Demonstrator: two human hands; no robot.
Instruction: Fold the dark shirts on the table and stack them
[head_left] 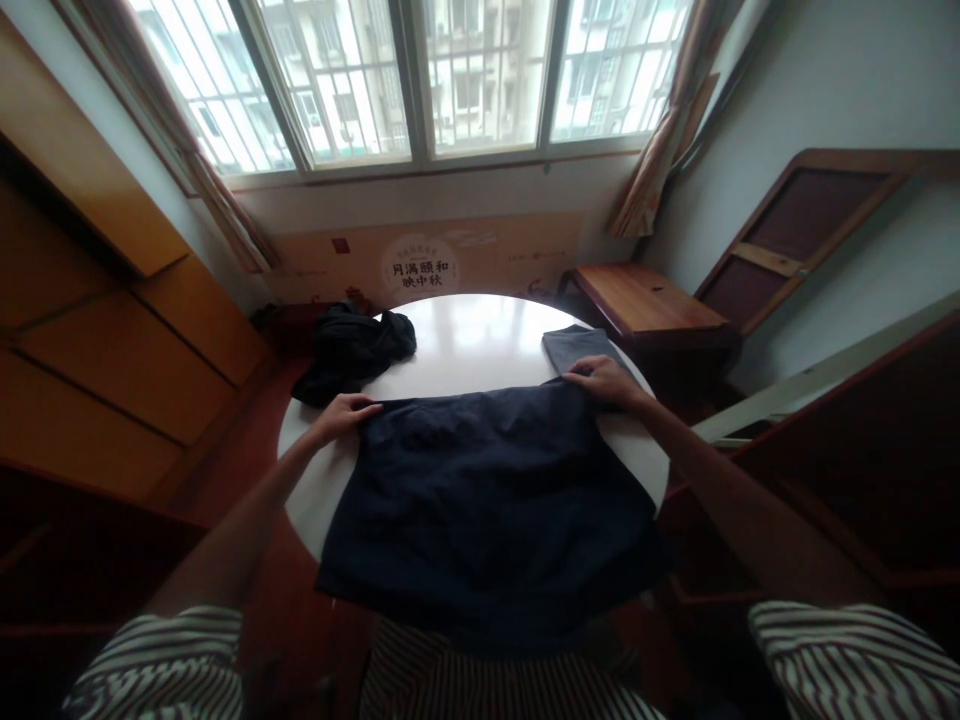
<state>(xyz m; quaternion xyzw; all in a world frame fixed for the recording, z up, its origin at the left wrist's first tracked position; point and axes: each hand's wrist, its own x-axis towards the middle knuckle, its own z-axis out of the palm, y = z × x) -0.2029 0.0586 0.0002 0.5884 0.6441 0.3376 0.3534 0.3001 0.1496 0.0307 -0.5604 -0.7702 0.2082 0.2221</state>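
Observation:
A dark navy garment lies spread over the near half of a round white table, its lower part hanging past the near edge. I cannot make out which kind of garment it is. My left hand pinches its far left corner. At the far right corner, my right hand has its fingers closed on the cloth. Just beyond that hand rests a folded grey cloth, partly hidden by it. A crumpled black garment sits at the table's far left, beyond my left hand.
Behind the table, a printed cardboard panel leans below the barred windows. A low wooden table stands at the back right. Wooden cabinets line the left side, and a dark wooden piece is close on the right.

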